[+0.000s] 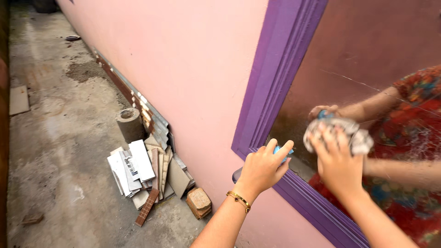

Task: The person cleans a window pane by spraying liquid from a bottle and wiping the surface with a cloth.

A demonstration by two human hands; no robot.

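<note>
Bare concrete floor point(59, 138), stained and damp in patches. Against the wall's foot, a heap of loose tiles point(142, 172), white, brown and grey, overlapping. Just beside it, a reddish brick point(199, 202). Behind the heap, an upright concrete cylinder point(130, 123). Far left, a flat slab point(19, 100).

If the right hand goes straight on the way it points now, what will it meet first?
The right hand already presses a crumpled rag toward the window glass. Going on, it would meet the glass right behind the rag, though the gap is hard to judge.
</note>
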